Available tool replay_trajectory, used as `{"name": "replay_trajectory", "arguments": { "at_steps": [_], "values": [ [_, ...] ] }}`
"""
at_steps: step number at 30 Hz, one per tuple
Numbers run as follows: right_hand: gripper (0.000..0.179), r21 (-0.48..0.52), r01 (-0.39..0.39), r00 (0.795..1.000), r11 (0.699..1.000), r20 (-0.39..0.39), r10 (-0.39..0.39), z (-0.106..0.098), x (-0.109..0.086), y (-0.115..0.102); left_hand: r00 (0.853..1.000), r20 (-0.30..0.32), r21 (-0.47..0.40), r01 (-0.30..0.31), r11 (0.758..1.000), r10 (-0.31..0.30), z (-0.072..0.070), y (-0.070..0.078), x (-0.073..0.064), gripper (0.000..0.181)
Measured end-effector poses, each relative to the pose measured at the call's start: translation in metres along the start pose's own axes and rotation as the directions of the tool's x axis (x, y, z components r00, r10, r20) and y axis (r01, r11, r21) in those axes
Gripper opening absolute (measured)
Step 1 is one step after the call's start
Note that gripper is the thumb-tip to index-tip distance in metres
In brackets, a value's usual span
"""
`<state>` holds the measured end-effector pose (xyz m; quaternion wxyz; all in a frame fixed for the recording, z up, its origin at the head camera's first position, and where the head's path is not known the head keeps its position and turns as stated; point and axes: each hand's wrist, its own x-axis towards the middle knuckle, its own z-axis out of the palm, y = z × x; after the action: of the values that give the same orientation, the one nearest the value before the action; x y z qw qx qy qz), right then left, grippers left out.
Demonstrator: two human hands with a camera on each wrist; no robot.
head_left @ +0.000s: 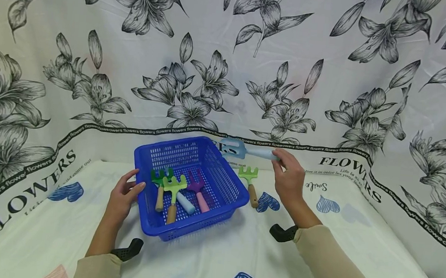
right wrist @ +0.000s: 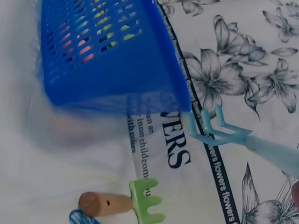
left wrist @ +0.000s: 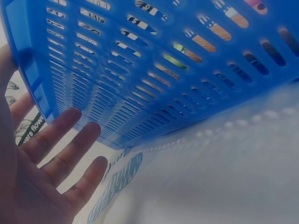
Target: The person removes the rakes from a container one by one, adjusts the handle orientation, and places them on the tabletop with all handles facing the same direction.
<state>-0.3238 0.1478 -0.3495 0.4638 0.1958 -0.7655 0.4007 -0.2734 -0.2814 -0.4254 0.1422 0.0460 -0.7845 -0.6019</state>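
Observation:
A blue plastic basket (head_left: pixel 194 223) stands left of centre, and my left hand (head_left: pixel 122 194) grips its left rim between thumb and index finger. The other left fingers spread below the rim outside the slotted wall, as the left wrist view shows. My right hand (head_left: pixel 289 174) pinches the handle end of a light blue toy hand rake (head_left: pixel 238 149). Its tines point left, overlapping the basket's back right corner in the head view. Inside the basket lie a light green rake (head_left: pixel 174 186), a dark green rake (head_left: pixel 159 195), a purple rake with pink handle (head_left: pixel 198 188) and a light blue handle (head_left: pixel 186 203).
Another light green rake (head_left: pixel 248 177) with a wooden handle lies on the cloth right of the basket, below the raised blue rake. A white cloth (head_left: pixel 194 270) with printed hearts covers the table. A flower-printed curtain (head_left: pixel 228 81) hangs behind.

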Motion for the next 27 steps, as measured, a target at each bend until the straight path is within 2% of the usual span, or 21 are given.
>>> {"name": "replay_trajectory", "arguments": {
  "at_steps": [5,16,27],
  "values": [
    [0.027,-0.032,-0.042,0.999,0.999,0.028,0.042,-0.009,-0.009,0.010,1.000,-0.002,0.007,0.007,1.000,-0.007,-0.001,-0.002,0.000,0.068],
    [0.026,-0.084,-0.131,0.991,0.988,0.029,0.133,-0.026,-0.032,0.033,1.000,0.002,-0.001,0.000,1.000,0.000,-0.001,0.002,-0.001,0.066],
    [0.023,-0.139,-0.184,0.983,0.973,-0.011,0.185,-0.040,-0.050,0.048,1.000,0.012,-0.008,0.001,1.000,-0.001,-0.001,0.003,-0.001,0.067]
  ]
}}
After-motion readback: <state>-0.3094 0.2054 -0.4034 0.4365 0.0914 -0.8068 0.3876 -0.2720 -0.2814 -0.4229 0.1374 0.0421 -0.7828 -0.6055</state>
